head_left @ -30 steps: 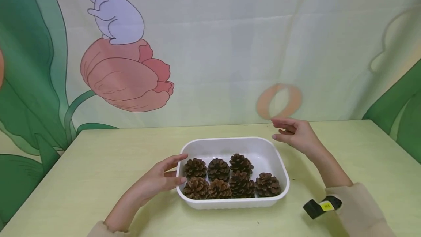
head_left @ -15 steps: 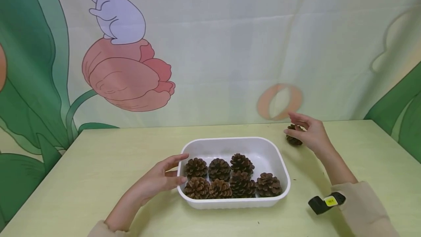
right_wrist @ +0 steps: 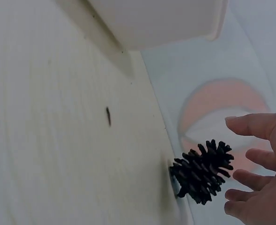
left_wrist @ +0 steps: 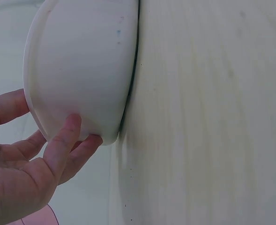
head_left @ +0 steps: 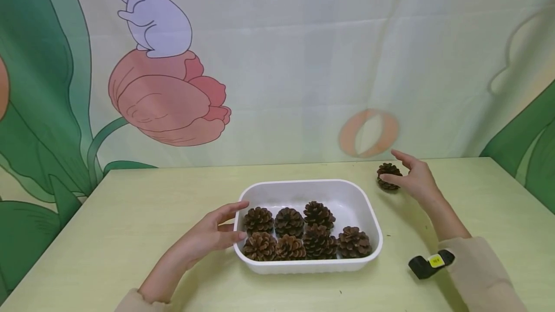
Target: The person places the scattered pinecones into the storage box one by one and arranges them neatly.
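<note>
Left hand point(head_left: 208, 237) rests against left end of tray point(head_left: 347, 189), fingers point(left_wrist: 67, 140) relaxed, spread on tray wall, thumb near rim. Tray on table point(head_left: 130, 215), seven cones point(head_left: 303, 235) inside, grouped toward near side. Right hand point(head_left: 414, 177) at far right of tray, fingers point(right_wrist: 255, 126) open, loosely extended. Lone cone point(head_left: 388, 175) on table just beside right fingertips; contact unclear, no grip. Black band point(head_left: 431, 263) on right wrist.
</note>
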A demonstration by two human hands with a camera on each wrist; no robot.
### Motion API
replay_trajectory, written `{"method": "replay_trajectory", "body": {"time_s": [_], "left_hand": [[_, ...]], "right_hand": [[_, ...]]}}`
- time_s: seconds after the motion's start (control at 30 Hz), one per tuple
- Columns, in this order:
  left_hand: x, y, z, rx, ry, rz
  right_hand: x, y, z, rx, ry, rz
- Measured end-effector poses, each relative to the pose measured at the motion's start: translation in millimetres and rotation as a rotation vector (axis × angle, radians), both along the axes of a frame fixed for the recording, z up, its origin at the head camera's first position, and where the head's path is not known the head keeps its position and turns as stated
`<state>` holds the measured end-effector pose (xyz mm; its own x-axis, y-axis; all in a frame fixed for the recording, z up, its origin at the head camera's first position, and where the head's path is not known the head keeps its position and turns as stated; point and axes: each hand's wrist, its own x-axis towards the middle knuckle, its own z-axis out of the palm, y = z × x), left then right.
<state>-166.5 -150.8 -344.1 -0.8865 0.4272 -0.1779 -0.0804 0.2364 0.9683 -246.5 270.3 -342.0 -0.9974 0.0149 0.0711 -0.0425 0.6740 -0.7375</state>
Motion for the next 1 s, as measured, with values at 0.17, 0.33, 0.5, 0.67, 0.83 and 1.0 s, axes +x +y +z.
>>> {"method": "replay_trajectory", "body": {"time_s": [0.17,0.33,0.5,0.67,0.83,1.0], "left_hand": [[-0.3,1,0.1,-0.002,0.002,0.0],[-0.7,0,-0.7,0.001,0.001,-0.003],[-0.6,0,-1.4,0.0,0.003,-0.005],[-0.6,0,-1.0,-0.006,0.002,0.0],[-0.8,-1,-1.2,-0.007,0.004,-0.001],[-1.5,-1,-2.8,-0.005,0.001,0.001]], "right_hand": [[-2.6,6,-6.1,0.015,-0.058,0.025],[-6.1,9,-11.6,0.018,-0.105,0.062],[-8.5,11,-16.5,0.003,-0.106,0.086],[-9.9,10,-20.0,0.04,-0.097,0.089],[-10.6,10,-22.1,0.053,-0.071,0.083],[-9.6,9,-24.2,0.031,-0.032,0.081]]}}
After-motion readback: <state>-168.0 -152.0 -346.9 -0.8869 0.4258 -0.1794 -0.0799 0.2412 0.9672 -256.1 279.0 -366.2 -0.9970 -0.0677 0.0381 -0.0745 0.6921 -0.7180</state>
